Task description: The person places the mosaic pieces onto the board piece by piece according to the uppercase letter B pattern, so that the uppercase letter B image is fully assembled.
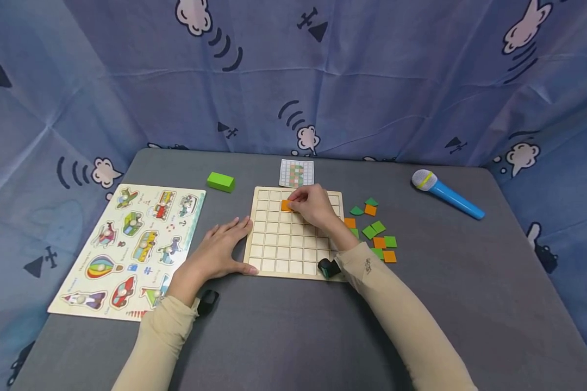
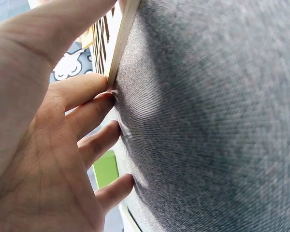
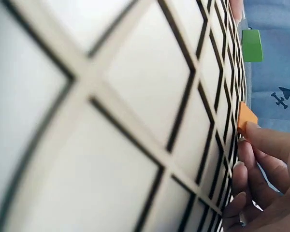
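A pale wooden grid board [image 1: 276, 239] lies in the middle of the table. Over its upper rows, my right hand [image 1: 314, 206] pinches an orange square tile [image 1: 286, 206] between thumb and fingertips. In the right wrist view the same orange tile [image 3: 246, 118] stands tilted at the grid's surface, partly covered by the thumb. My left hand [image 1: 220, 248] lies spread at the board's left edge, thumb at the lower left corner. The left wrist view shows its fingers [image 2: 87, 89] straight, with the index fingertip touching the board's side and the others resting on the cloth.
Several green and orange tiles [image 1: 379, 243] lie right of the board. Behind it is a printed pattern card [image 1: 297, 173]. A green block [image 1: 220, 182] and a picture puzzle board [image 1: 127, 250] are on the left. A blue toy microphone [image 1: 447, 194] lies at the far right.
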`<state>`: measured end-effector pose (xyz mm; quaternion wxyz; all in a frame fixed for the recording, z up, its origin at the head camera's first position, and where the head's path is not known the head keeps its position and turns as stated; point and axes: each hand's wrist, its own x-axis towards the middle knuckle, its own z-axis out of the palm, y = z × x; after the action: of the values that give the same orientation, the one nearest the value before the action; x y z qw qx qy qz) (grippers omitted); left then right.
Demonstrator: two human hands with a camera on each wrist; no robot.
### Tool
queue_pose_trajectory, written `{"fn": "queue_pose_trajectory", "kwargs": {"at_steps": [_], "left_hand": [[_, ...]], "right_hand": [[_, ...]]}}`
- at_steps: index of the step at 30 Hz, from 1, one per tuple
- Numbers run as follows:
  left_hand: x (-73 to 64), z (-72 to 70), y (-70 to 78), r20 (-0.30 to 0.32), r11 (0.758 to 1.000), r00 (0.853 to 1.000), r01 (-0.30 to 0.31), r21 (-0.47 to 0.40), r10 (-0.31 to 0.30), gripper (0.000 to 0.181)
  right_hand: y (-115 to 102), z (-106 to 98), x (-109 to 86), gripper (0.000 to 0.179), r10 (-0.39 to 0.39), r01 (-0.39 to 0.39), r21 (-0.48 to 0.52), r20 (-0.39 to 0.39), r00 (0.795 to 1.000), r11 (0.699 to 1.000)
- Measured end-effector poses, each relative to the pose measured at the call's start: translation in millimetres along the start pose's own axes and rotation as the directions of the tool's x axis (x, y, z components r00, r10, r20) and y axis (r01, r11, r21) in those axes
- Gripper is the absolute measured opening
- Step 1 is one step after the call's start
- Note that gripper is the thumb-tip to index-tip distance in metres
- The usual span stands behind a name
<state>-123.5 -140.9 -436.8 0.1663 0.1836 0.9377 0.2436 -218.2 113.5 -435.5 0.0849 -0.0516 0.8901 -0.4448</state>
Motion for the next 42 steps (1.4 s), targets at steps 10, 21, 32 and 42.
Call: {"fn": "queue_pose_trajectory", "kwargs": {"at_steps": [10, 21, 32, 42], "left_hand": [[1.1, -0.5, 1.0, 0.012, 1.0, 1.0, 0.014, -0.001, -0.014, 0.116], [0.7, -0.4, 1.2, 0.016, 1.0, 1.0, 0.013, 0.002, -0.013, 0.117], [0.5, 0.3, -0.6, 0.013, 1.0, 1.0, 0.015, 0.016, -0.015, 0.116], [0.2, -0.2, 0.2, 0.011, 1.0, 1.0, 0.017, 0.018, -0.017, 0.115]], "right_hand": [[-2.3, 2.5, 2.7, 0.009, -0.016, 0.013, -0.101, -0.027, 1.0, 0.995], [3.8, -9.0, -5.1, 0.011, -0.029, 0.031, -0.119, 0.015, 0.999, 0.992], [30.4, -51.2, -23.8, 0.015, -0.094, 0.101, -0.122, 0.057, 0.994, 0.987], [62.7, -104.4, -46.9, 0.025, -0.043, 0.056, -0.133, 0.098, 0.994, 0.99]]}}
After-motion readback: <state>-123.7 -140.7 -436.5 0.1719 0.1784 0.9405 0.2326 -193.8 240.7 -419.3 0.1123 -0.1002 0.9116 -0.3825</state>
